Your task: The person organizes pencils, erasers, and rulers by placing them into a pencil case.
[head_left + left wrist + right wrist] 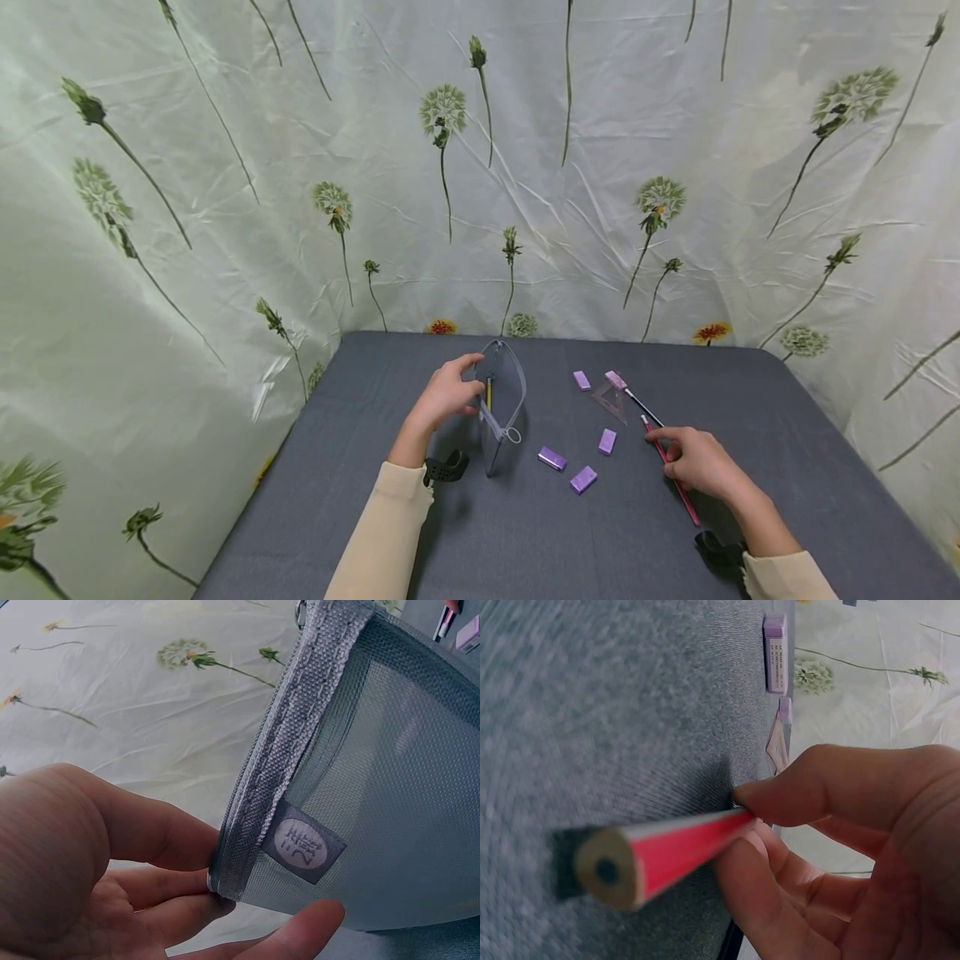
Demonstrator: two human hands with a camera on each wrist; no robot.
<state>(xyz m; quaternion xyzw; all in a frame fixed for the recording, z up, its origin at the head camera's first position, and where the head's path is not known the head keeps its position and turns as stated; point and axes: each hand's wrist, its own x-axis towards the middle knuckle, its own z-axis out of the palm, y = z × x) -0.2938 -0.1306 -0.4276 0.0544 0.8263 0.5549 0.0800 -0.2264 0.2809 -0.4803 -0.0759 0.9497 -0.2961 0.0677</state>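
Note:
My left hand (447,393) pinches the zipped edge of a grey mesh pencil pouch (512,392), which stands upright with its top gaping. A yellow pencil (489,393) shows inside. Seen from the left wrist, the pouch (405,787) has a small woven label (304,841), and thumb and fingers meet on its corner. On the right, my right hand (701,462) pinches a red pencil (686,502) between thumb and fingertips, low over the table. The blunt end of that pencil (682,851) faces the right wrist camera.
Several purple erasers (552,458) lie between the hands. A clear set square (610,403) is beside an eraser (615,380) at the back. A dark pencil (643,408) lies just beyond the right hand. A patterned curtain (585,208) borders the grey table (525,550).

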